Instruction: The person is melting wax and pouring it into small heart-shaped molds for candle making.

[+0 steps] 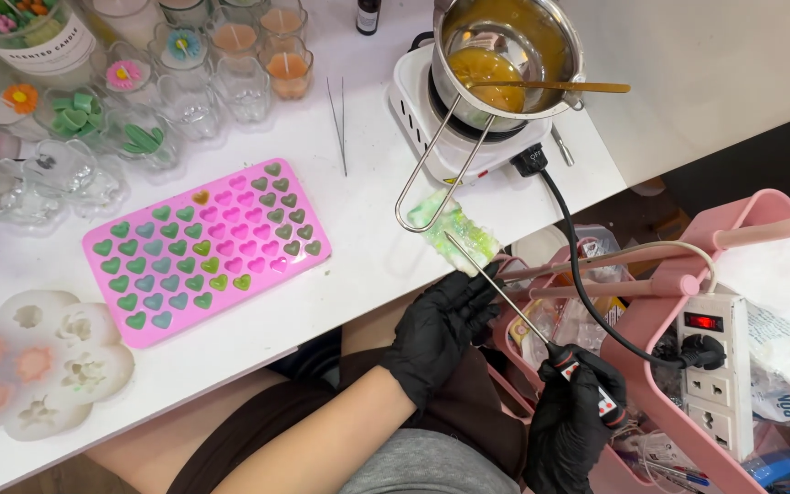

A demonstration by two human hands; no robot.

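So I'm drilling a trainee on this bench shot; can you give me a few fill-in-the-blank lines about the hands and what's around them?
1. Both hands wear ____ gloves.
2. The right hand holds a probe whose tip touches the green-white ____ at the table edge.
3. The mould has cavities shaped like ____.
4. A gold spoon rests across the ____ on the hotplate.

Missing: black; block; hearts; pot

Candle-making craft workshop: pink heart mould [205,249], glass candle jars [241,87], melting pot [505,55] on hotplate [413,110].
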